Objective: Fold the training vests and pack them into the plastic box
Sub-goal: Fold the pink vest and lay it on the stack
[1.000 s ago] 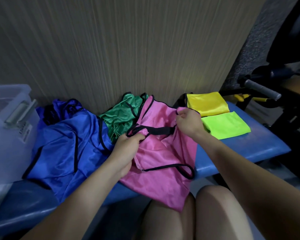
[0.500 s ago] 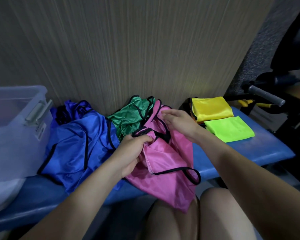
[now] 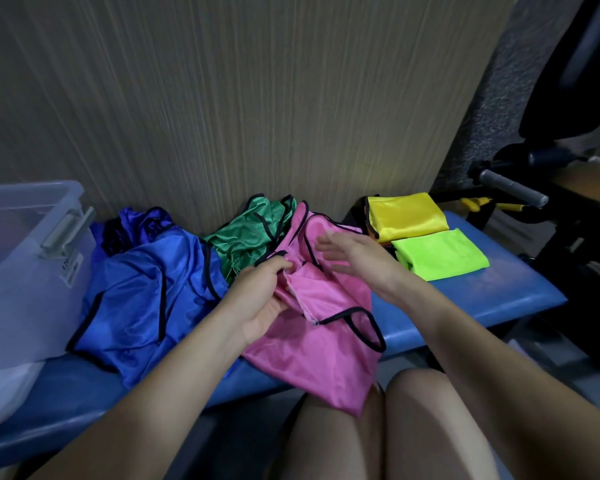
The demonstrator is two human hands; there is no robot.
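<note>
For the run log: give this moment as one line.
stage: folding | left hand: grips pink vest | right hand: open above it | folded: yellow vest, lime vest | plastic box: left

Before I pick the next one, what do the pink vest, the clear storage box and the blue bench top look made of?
Pink vest: thin, slightly glossy synthetic fabric, probably polyester; it drapes limply, black binding at the edges.
Clear storage box: translucent frosted plastic with a grey latch.
Blue bench top: smooth padded vinyl by its soft sheen, though that is a guess.
</note>
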